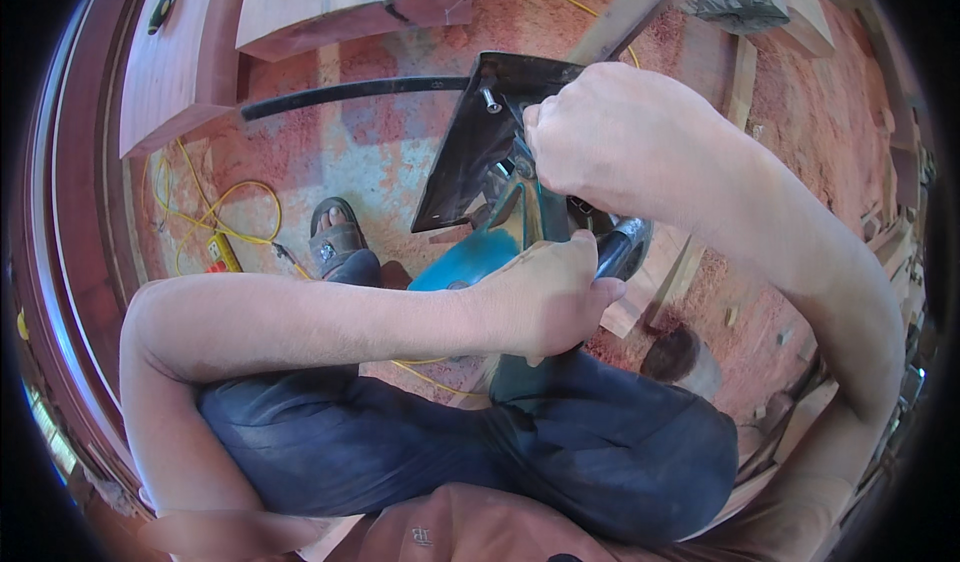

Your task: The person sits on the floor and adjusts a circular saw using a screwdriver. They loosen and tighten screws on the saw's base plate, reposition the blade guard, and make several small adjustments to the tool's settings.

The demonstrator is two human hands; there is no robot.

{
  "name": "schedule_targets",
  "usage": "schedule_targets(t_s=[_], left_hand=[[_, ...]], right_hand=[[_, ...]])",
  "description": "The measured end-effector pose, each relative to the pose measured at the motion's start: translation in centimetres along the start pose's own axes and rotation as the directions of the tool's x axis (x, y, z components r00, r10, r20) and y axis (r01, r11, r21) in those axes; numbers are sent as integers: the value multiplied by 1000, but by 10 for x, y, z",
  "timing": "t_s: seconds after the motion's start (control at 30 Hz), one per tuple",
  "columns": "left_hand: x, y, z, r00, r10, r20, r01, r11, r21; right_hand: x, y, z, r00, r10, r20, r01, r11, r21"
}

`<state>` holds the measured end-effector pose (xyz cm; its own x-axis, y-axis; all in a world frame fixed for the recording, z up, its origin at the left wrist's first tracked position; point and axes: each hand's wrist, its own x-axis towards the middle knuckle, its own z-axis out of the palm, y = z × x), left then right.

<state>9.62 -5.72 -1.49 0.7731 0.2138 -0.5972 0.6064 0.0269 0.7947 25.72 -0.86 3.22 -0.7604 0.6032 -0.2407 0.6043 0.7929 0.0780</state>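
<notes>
Your floor [385,152]: red sawdust [815,212] strewn | your sandal [345,249]: on it | yellow cord [279,207]: looped left of sandal | socket [222,254]: left of sandal | wood chip [732,316]: well right of sandal

Left arm [320,317] bent, left fingers [586,260] curled; right arm [780,237] arched farther forward, right fingers [545,140] curled tight.

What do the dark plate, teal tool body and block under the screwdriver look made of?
Dark plate: probably metal, thin with a dull sheen. Teal tool body: likely hard plastic, smooth and glossy, possibly painted metal. Block: bare-looking wood, faint grain.
</notes>
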Motion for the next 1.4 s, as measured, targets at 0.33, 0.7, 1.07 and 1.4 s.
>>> schedule_targets(t_s=[0.33, 0.7, 1.07, 1.4], left_hand=[[6, 5, -12, 989, -139, 57, 139, 990, 2], [-13, 1, -10, 998, -63, 22, 62, 998, 23], [-28, -6, -10, 999, -29, -28, 29, 999, 13], [-43, 2, -24, 990, -140, 5, 141, 990, -10]], right_hand=[[1, 15, 10, 998, -28, -56, 27, 999, -19], [0, 11, 3, 995, -100, 1, 100, 994, 42], [-37, -4, 23, 843, 135, -520, -6, 970, 242], [-102, -199, 213, -237, 696, 678, 175, -656, 734]])
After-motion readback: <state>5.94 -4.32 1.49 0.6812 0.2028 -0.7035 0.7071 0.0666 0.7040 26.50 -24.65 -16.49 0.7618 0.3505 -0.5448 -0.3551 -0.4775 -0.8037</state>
